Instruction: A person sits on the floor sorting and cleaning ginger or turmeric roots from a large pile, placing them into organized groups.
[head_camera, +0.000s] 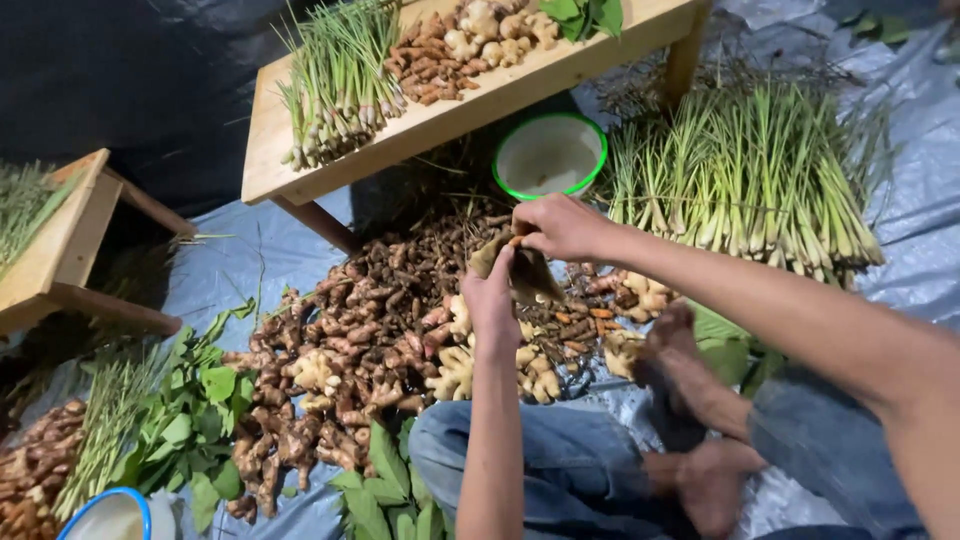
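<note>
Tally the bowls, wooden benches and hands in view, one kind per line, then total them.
Bowls: 2, a green-rimmed bowl and a blue-rimmed bowl.
Wooden benches: 2, a large bench and a small bench.
Hands: 2, the left hand and the right hand, both on a brown root piece.
Total: 6.

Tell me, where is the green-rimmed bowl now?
In the head view, the green-rimmed bowl sits upper centre on the grey tarp, under the wooden table, left of the lemongrass bundle.
</note>
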